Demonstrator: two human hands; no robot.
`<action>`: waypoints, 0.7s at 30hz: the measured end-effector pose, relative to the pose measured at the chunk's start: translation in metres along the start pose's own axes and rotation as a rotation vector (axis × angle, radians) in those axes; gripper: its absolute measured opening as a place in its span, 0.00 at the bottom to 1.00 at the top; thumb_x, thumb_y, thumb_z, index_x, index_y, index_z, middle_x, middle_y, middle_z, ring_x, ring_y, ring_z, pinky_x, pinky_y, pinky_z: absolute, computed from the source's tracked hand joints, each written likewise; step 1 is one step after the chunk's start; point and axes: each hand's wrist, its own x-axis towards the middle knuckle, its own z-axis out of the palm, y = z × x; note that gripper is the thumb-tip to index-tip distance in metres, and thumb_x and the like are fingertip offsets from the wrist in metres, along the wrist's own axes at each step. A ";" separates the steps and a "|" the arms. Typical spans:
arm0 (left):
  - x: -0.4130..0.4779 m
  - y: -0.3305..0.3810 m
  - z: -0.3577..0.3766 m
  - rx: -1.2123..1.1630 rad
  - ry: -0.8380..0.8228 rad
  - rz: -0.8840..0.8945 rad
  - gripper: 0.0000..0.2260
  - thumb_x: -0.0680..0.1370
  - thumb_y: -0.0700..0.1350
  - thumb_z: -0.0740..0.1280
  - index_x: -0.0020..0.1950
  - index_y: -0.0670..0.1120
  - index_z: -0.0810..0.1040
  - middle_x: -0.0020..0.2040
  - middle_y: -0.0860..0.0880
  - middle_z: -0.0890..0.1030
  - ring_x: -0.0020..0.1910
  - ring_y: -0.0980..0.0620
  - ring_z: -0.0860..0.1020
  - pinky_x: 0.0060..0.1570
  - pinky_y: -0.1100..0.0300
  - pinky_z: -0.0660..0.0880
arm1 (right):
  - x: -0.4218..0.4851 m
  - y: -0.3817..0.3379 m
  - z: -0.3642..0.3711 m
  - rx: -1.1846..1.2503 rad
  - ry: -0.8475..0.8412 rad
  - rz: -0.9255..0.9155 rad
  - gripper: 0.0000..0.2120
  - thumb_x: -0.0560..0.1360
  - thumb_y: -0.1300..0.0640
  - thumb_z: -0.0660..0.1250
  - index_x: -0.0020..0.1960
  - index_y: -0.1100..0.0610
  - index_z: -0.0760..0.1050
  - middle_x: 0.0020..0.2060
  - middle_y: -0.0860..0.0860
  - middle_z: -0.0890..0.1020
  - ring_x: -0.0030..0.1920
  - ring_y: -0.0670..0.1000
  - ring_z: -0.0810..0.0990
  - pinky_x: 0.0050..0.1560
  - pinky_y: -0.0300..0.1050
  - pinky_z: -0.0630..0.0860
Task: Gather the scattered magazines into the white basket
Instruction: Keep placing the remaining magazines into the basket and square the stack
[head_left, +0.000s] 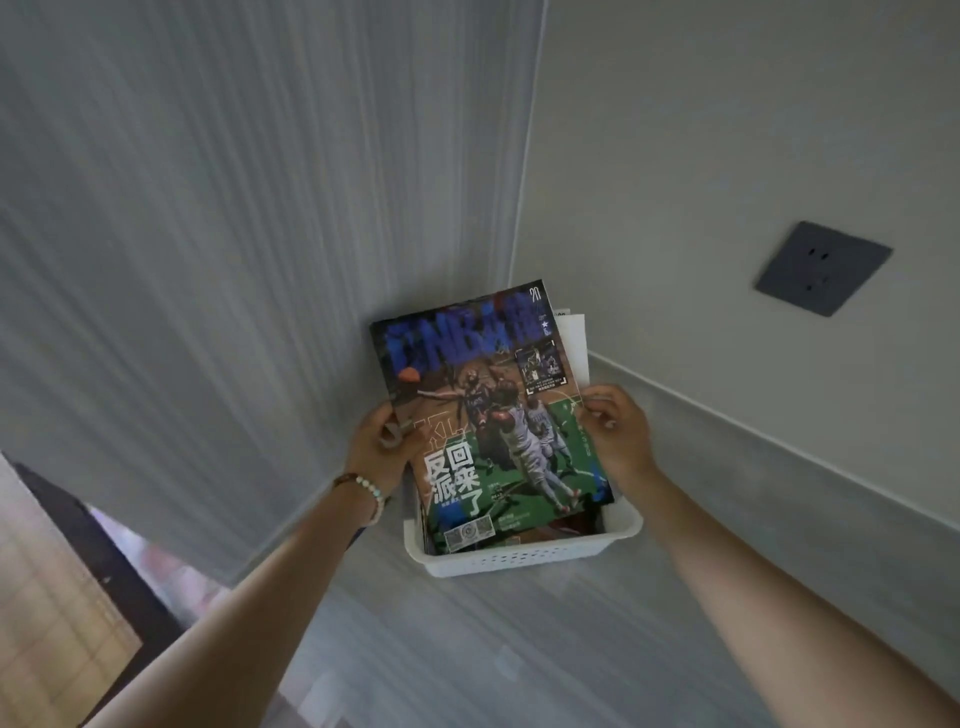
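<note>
A basketball magazine (488, 415) stands tilted in the white basket (524, 558), its long axis rising toward the corner where the walls meet, its lower edge hidden inside. The left hand (376, 449) and right hand (618, 431) reach in on outstretched arms, fingers gripping its left and right edges. More magazines behind are mostly covered. The basket sits at the floor's far corner.

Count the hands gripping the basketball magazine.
2: the left hand grips the basketball magazine at its left edge, the right hand at its right edge, above the white basket.
</note>
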 end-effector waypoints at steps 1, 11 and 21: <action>-0.002 -0.004 0.000 -0.022 -0.002 -0.009 0.15 0.70 0.32 0.69 0.56 0.39 0.76 0.37 0.54 0.78 0.30 0.67 0.77 0.29 0.77 0.72 | 0.000 0.002 0.000 -0.004 0.003 0.002 0.09 0.71 0.69 0.68 0.51 0.63 0.75 0.46 0.53 0.80 0.44 0.48 0.79 0.39 0.25 0.70; -0.002 -0.003 0.009 -0.012 -0.059 0.035 0.11 0.71 0.35 0.69 0.51 0.46 0.79 0.33 0.57 0.78 0.28 0.64 0.77 0.28 0.76 0.71 | -0.018 0.015 -0.012 -0.199 -0.007 -0.003 0.10 0.72 0.65 0.68 0.53 0.57 0.77 0.40 0.50 0.83 0.41 0.51 0.80 0.48 0.48 0.77; -0.020 0.006 0.017 -0.059 0.180 -0.057 0.28 0.67 0.39 0.74 0.64 0.48 0.67 0.51 0.54 0.76 0.47 0.53 0.75 0.46 0.59 0.76 | -0.038 0.026 -0.017 -0.158 -0.023 0.060 0.20 0.70 0.58 0.72 0.60 0.57 0.73 0.54 0.52 0.80 0.57 0.54 0.75 0.58 0.50 0.71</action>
